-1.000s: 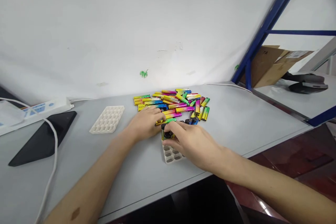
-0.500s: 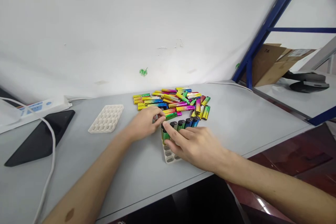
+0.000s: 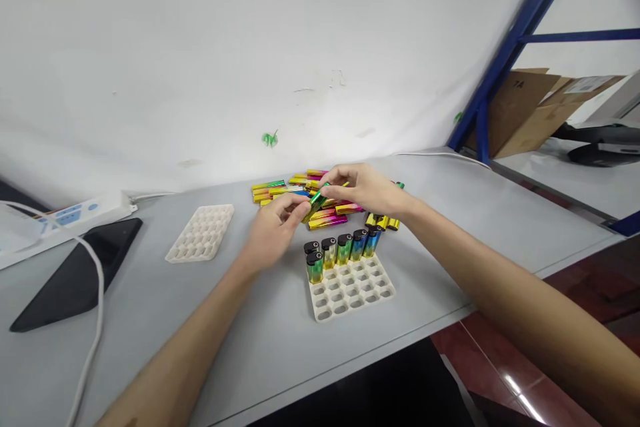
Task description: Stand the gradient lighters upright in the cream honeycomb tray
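Both hands on one lighter (image 3: 316, 201), just behind honeycomb tray (image 3: 350, 288): left hand (image 3: 274, 232) pinched lower end, right hand (image 3: 367, 188) upper end. I judged: turn cap-up, seat beside standing lighters (image 3: 340, 250), press straight down.

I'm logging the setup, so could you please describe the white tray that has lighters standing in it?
The white tray is a flat, plastic-looking grid of small open sockets, lying on the grey table near its front edge. Six lighters stand upright in it, five along the far row and one in the next. Neither hand touches it.
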